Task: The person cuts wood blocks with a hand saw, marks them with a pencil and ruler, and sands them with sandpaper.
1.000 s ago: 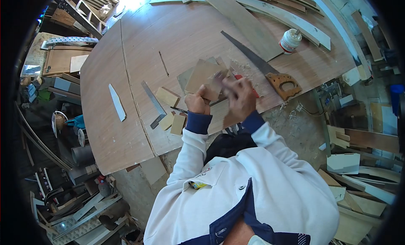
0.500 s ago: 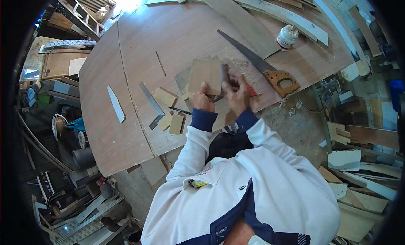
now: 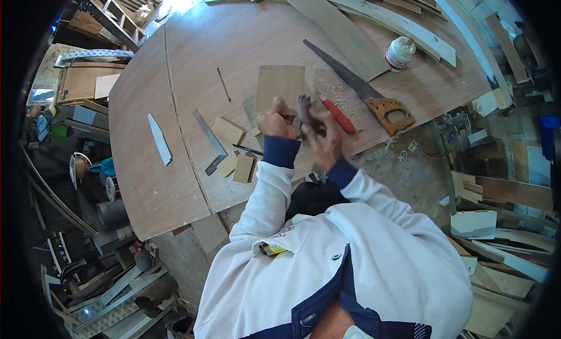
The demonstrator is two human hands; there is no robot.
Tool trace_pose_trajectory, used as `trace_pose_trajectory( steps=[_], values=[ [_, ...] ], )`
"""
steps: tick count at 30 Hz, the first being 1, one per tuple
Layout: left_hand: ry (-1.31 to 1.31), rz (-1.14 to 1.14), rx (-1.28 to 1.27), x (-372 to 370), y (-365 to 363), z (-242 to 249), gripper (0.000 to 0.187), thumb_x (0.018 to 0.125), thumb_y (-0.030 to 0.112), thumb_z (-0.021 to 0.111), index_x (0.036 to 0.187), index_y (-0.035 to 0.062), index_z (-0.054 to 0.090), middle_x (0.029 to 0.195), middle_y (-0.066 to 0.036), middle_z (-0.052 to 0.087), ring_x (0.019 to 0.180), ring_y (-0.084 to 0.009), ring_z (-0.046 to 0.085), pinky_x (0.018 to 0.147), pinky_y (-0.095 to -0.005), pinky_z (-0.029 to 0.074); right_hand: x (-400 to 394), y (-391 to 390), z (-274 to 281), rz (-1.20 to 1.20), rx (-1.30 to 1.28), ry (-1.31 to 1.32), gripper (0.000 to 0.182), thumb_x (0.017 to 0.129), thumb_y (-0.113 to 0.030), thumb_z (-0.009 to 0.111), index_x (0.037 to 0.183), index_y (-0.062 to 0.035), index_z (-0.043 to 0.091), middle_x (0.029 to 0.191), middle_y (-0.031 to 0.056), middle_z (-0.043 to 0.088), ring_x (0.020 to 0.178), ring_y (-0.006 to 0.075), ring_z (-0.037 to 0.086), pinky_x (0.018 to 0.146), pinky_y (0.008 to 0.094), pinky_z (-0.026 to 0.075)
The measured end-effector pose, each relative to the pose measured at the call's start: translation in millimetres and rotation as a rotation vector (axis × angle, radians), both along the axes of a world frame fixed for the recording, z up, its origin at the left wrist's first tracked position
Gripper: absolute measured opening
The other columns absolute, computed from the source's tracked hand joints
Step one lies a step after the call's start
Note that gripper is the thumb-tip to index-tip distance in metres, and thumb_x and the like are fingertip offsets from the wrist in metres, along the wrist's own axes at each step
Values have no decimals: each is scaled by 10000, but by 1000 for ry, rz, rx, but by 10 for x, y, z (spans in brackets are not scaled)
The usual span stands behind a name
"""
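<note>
My left hand (image 3: 276,124) grips the near edge of a thin square plywood piece (image 3: 280,88) and holds it up over the workbench. My right hand (image 3: 318,131) is closed around a small dark sanding block (image 3: 304,107) pressed against the right edge of that piece. A red-handled tool (image 3: 339,116) lies on the bench just right of my hands. A hand saw (image 3: 356,85) with a wooden handle lies beyond it.
The large brown workbench (image 3: 175,181) carries a metal square (image 3: 209,141), small wood blocks (image 3: 229,130), a pencil (image 3: 248,150), a white offcut (image 3: 159,139) and a glue bottle (image 3: 400,53). Long boards lie at the far edge. Scrap wood and clutter surround the floor.
The plywood piece has been raised more upright and squared up. My right hand has slid down its right edge toward me, uncovering the red-handled tool on the bench.
</note>
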State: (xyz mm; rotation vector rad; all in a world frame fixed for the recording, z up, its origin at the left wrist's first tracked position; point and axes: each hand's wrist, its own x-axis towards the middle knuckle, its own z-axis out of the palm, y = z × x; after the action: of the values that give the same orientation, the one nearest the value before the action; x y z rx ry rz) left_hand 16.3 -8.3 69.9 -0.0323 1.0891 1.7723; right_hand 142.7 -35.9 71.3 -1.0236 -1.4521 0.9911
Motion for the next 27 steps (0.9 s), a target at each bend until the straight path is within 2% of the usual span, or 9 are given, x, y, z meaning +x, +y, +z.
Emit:
trace_pose_trajectory(
  steps=[2,5,8,10,14,16,19,25,27],
  values=[
    [33,-1,16,-72,9,19,65,929,70,549,981,35,569,877,-38,628,759,-146,616,667,-299,506,65,-90,-111,81,-11,14,309,860,-117,647,1135,-32,535,1006,93,602,873,182,603,745,311,501],
    [9,20,68,-29,27,77,129,937,84,538,1053,29,550,940,-63,620,843,-184,619,736,-349,522,172,69,-55,47,-347,357,332,913,-112,590,1232,-58,510,998,64,607,884,139,591,750,286,497],
    [-100,6,145,45,-24,113,187,942,101,524,1112,23,528,1038,-98,599,974,-237,596,854,-427,513,230,298,97,146,-530,620,359,925,-101,574,1273,-66,490,991,67,611,893,120,584,771,275,487],
    [-94,-53,98,80,-43,36,227,944,102,508,1153,13,501,1113,-121,570,1084,-274,548,959,-496,461,203,401,72,164,-520,656,376,917,-103,591,1277,-66,490,994,70,610,893,114,582,784,270,481],
    [-21,-98,88,108,-147,-1,255,913,73,549,1150,6,486,1070,-111,590,1002,-271,592,888,-470,515,125,496,84,93,-493,588,353,914,-113,598,1257,-75,519,962,59,613,851,106,568,761,258,475],
    [242,-146,-81,133,-224,116,283,873,49,599,1134,19,492,994,-90,613,898,-248,629,776,-425,563,83,516,41,62,-486,557,343,913,-119,600,1247,-78,534,951,54,614,829,101,558,748,253,472],
    [231,-133,-71,168,-287,199,268,845,37,633,1090,40,522,931,-67,627,811,-216,641,678,-378,576,54,563,-97,-16,-421,435,330,909,-125,603,1233,-81,557,939,49,614,813,100,545,725,251,469],
    [-22,-87,-8,102,-375,-22,215,864,19,604,1068,57,551,922,-54,628,808,-197,632,704,-354,560,54,647,-153,-50,-343,374,331,915,-131,594,1236,-62,547,946,61,614,815,107,565,690,251,491],
    [14,-72,1,90,-384,-78,208,862,13,603,1061,56,559,921,-48,632,799,-197,632,704,-345,555,99,607,-65,-45,-587,675,334,924,-128,584,1245,-59,527,950,69,614,792,118,591,659,256,521]
  ],
)
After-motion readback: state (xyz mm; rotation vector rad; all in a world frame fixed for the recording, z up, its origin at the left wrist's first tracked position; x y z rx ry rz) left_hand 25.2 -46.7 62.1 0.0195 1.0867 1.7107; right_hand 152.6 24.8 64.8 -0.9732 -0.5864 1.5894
